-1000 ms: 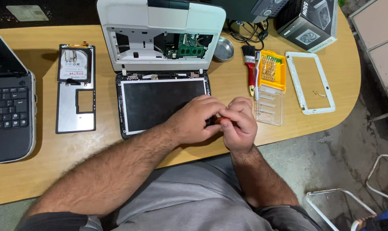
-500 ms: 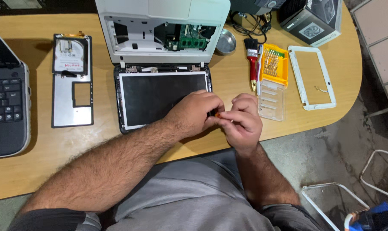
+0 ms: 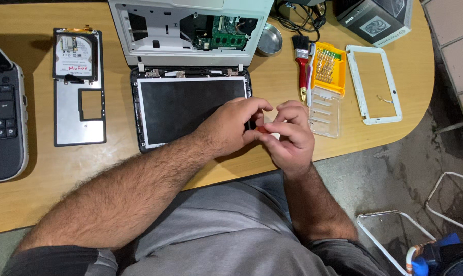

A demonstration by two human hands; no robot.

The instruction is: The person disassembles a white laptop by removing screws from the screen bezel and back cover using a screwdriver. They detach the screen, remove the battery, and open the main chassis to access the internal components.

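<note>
My left hand (image 3: pixel 232 125) and my right hand (image 3: pixel 291 135) meet over the lower right corner of a bare laptop screen panel (image 3: pixel 183 105). Both hands pinch a small red object (image 3: pixel 262 130) between their fingertips; most of it is hidden by my fingers. Above the panel lies the opened laptop base (image 3: pixel 190 30), with a green circuit board showing inside it.
On the wooden table (image 3: pixel 139 163): a metal plate with a hard drive (image 3: pixel 77 84) at left, a dark laptop (image 3: pixel 1 117) at the far left, a red brush (image 3: pixel 301 61), a yellow bit set (image 3: pixel 327 64), a clear lid (image 3: pixel 323 115), a white bezel (image 3: pixel 374 84), a small metal bowl (image 3: pixel 269 40).
My hands have kept together over the panel's corner, fingers shifting slightly around the small red object. The camera view has drifted a little.
</note>
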